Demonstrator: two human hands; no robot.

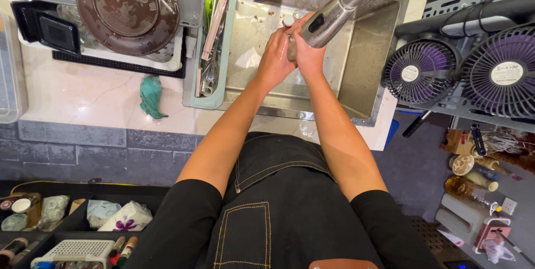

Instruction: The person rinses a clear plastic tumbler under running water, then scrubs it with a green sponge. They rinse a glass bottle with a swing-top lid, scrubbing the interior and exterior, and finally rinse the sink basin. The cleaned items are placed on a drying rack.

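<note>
1. You see a big round brown plate [127, 7] at the top left, lying in a drying rack.
2. Just left of it sits a black square tray [47, 29].
3. A crumpled teal cloth [151, 96] lies on the pale surface [83, 93].
4. A pale green caddy [214, 51] holds chopsticks and other tools, right beside the sink.
5. On your right stand two small fans [462, 71] with purple blades, side by side.
6. Low on the left, a white bundle with a purple flower [126, 219] sits on a dark shelf.
</note>
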